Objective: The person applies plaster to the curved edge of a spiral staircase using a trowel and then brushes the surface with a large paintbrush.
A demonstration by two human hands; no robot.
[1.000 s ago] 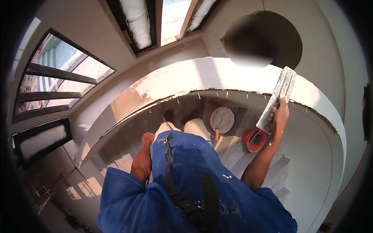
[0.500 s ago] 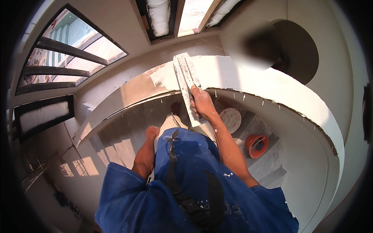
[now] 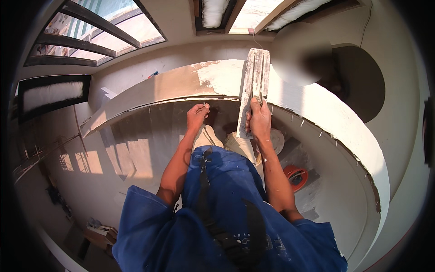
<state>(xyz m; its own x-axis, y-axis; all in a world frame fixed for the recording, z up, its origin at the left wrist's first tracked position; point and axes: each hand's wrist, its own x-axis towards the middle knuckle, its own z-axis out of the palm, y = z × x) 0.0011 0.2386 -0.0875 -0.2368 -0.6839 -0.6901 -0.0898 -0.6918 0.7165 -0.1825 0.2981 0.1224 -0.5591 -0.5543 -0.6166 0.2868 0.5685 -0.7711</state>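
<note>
"What fills the scene?"

"A curved band [image 3: 317,99] of wall-like facing, sweeping from the left round to the right, white over much of its length and brownish toward the left. Sunlight slants through a dark-barred window [image 3: 103,25] at upper left."

"And the worker?"

"A person in a blue shirt [image 3: 235,181] with a dark strap faces the band, both forearms reaching toward it."

"Where is the tool?"

"A long, pale-smeared trowel [image 3: 257,68] stands nearly upright across the band's face, just right of the brownish stretch. Its top rises past the upper edge; its lower end hangs below the bottom one."

"Anything underneath?"

"Behind the right forearm, a round tub [image 3: 279,140] shows in part. A red bucket [image 3: 297,186] sits to its lower right, something dark inside."

"The hands?"

"The right hand [image 3: 260,119] has its grip closed firmly round the trowel. The left hand [image 3: 198,116] is just below the band's lower edge, fingertips drawn close together, a narrow grip; whether it holds anything, I cannot tell."

"Smallest detail?"

"Slim white pegs [image 3: 302,122], spaced along that lower edge."
</note>
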